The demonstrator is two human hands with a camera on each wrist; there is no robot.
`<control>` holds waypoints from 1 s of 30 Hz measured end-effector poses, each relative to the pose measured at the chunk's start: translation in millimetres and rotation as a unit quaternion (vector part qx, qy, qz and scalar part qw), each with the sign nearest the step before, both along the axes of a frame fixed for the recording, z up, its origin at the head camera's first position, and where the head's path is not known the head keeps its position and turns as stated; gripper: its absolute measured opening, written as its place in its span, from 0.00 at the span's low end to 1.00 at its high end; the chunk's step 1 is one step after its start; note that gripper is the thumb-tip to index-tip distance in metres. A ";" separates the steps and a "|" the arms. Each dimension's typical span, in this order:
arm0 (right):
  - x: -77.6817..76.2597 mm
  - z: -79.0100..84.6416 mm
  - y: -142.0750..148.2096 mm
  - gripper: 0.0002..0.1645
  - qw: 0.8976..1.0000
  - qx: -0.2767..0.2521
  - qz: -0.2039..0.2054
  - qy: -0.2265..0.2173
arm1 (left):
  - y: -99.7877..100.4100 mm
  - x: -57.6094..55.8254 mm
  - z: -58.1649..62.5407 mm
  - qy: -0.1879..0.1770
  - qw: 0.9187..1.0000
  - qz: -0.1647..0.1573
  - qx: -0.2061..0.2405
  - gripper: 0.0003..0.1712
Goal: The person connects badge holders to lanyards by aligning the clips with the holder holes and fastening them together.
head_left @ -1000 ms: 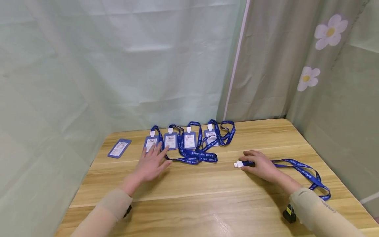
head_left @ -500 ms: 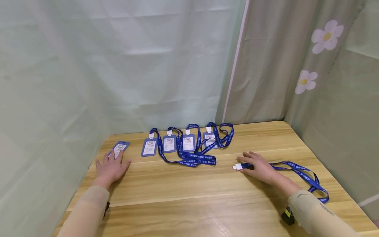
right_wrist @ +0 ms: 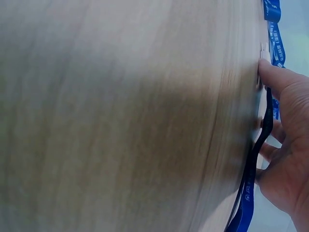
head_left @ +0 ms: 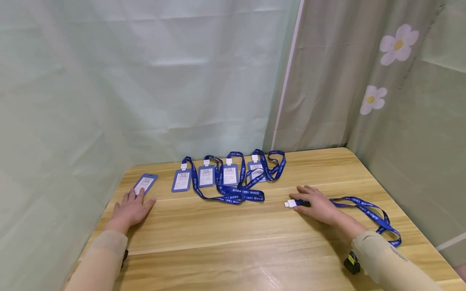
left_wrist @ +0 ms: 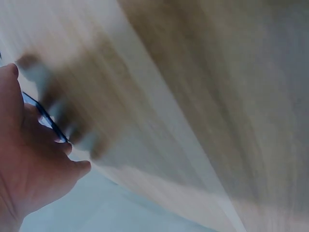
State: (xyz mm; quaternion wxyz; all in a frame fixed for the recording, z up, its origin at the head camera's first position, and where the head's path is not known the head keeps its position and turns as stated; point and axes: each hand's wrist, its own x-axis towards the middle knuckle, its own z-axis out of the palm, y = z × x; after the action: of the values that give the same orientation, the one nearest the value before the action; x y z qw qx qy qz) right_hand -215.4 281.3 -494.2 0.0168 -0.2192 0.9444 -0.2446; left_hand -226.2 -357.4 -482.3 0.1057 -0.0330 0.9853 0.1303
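In the head view, my left hand (head_left: 132,209) lies at the left with fingers spread, fingertips touching the lower end of a loose blue badge holder (head_left: 146,182) that has no strap. The left wrist view shows only the dark edge of this badge holder (left_wrist: 48,118) by the fingers. At the right, my right hand (head_left: 317,204) pinches a blue lanyard (head_left: 375,216) between thumb and fingers, just behind its white clip (head_left: 290,204). In the right wrist view the lanyard's strap (right_wrist: 248,188) runs under the palm.
Several blue badge holders (head_left: 181,180) with lanyards attached lie in a row along the back of the wooden table (head_left: 233,238). Their straps (head_left: 251,196) overlap in front of them. Curtains (head_left: 204,81) hang behind and at both sides.
My left hand has moved left from over the row of badge holders to the loose one. My right hand stays on the lanyard. The view has shifted slightly.
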 end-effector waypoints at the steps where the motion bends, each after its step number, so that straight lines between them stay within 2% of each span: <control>1: -0.1 -0.3 0.3 0.31 1.000 0.000 0.000 0.000 | 0.8 0.5 0.3 0.000 1.000 -0.003 -0.002 0.56; 7: 0.0 -1.0 2.0 0.31 1.000 0.005 -0.002 -0.004 | 6.1 6.2 4.3 0.001 1.000 -0.017 -0.023 0.57; 13: 0.5 -0.2 4.1 0.31 1.000 0.007 -0.005 -0.008 | 13.5 13.2 10.4 0.058 0.996 -0.032 -0.058 0.49; 16: 0.6 -0.4 4.7 0.30 1.000 0.007 -0.007 -0.010 | 15.2 12.6 11.3 0.073 0.995 -0.031 -0.055 0.47; 19: 0.1 -2.3 4.5 0.30 1.000 0.007 -0.003 -0.008 | 14.1 9.5 12.0 0.061 0.997 -0.031 -0.040 0.47; 26: -1.0 -4.8 1.3 0.30 1.000 0.007 0.004 -0.005 | 10.8 8.5 14.5 -0.013 0.999 -0.044 -0.027 0.50; 30: -2.6 -4.1 2.2 0.30 1.000 0.008 0.003 -0.003 | 14.0 12.8 13.8 -0.010 0.998 -0.062 -0.032 0.47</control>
State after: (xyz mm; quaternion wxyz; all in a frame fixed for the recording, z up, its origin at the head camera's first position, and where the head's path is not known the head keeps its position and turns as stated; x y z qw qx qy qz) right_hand -218.1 283.5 -498.3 0.0217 -0.2211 0.9457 -0.2372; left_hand -213.4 -343.4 -468.5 0.1221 0.0232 0.9880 0.0917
